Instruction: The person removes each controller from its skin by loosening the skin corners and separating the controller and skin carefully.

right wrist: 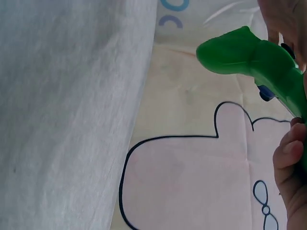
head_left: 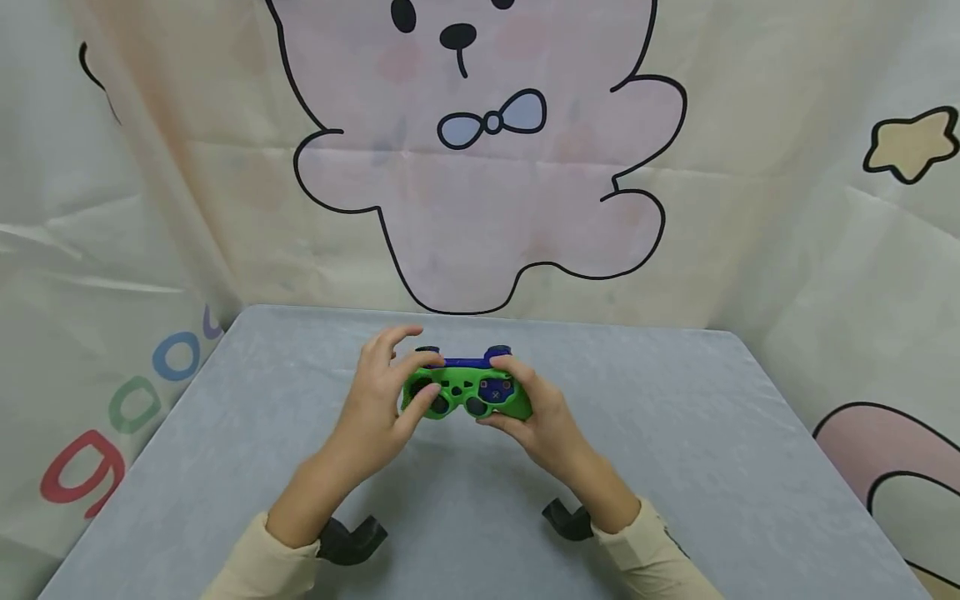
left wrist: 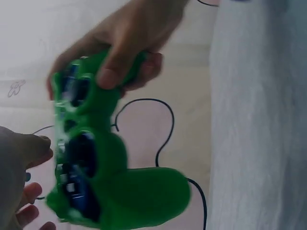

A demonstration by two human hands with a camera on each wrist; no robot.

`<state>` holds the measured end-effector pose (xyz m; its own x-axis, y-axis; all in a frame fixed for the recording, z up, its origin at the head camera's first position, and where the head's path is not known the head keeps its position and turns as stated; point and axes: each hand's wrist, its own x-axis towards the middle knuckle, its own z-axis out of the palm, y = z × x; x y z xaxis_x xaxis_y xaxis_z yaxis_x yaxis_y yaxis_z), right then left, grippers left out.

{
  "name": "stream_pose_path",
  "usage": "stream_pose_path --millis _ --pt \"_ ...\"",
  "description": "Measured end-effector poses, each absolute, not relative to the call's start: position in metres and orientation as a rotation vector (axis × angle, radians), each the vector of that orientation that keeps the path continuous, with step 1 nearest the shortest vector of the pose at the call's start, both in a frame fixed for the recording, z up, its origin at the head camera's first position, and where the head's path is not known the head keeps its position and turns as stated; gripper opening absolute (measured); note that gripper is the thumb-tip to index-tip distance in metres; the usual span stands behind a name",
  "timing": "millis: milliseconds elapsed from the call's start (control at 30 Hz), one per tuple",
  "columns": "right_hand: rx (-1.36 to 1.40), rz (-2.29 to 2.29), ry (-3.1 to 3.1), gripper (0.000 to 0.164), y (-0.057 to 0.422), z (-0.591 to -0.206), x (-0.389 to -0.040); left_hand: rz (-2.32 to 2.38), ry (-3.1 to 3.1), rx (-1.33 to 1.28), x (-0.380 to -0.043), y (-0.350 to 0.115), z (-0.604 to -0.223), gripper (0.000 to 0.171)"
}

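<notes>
A game controller (head_left: 465, 390) in a bright green cover is held up over the table, its button face turned toward the head view. Blue body shows along its top edge and around the buttons. My right hand (head_left: 551, 425) grips its right end, thumb below and fingers over the top. My left hand (head_left: 375, 408) is at the other end, fingers spread, with thumb and forefinger in front of the face. In the left wrist view, the fingertips (left wrist: 31, 191) stand a little apart from the controller (left wrist: 110, 153), whose left grip is uncovered by any hand. Contact there is hard to tell.
A grey-blue cloth covers the table (head_left: 465, 500) below both hands. Behind it hangs a cream curtain (head_left: 787, 208) printed with a cartoon bear. Black straps (head_left: 352, 542) show at both wrists, beside the cream sleeves (head_left: 262, 558).
</notes>
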<state>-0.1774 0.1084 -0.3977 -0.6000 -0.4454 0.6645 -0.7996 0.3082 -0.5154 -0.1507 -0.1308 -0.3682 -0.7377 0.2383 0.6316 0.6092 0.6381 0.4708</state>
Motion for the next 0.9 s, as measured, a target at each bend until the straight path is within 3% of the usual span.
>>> stream_pose_path --millis 133,533,900 --pt "1.119 1.145 -2.118 0.082 0.105 -0.398 -0.176 -0.725 -2.202 -0.691 -0.153 -0.125 -0.371 0.029" --pt "1.068 1.139 -2.164 0.08 0.104 -0.401 -0.181 -0.597 -2.242 -0.725 -0.154 -0.127 -0.374 0.003" --pt "1.107 1.092 -2.173 0.08 0.105 -0.403 -0.182 -0.442 -2.455 -0.767 -0.151 -0.139 -0.363 0.005"
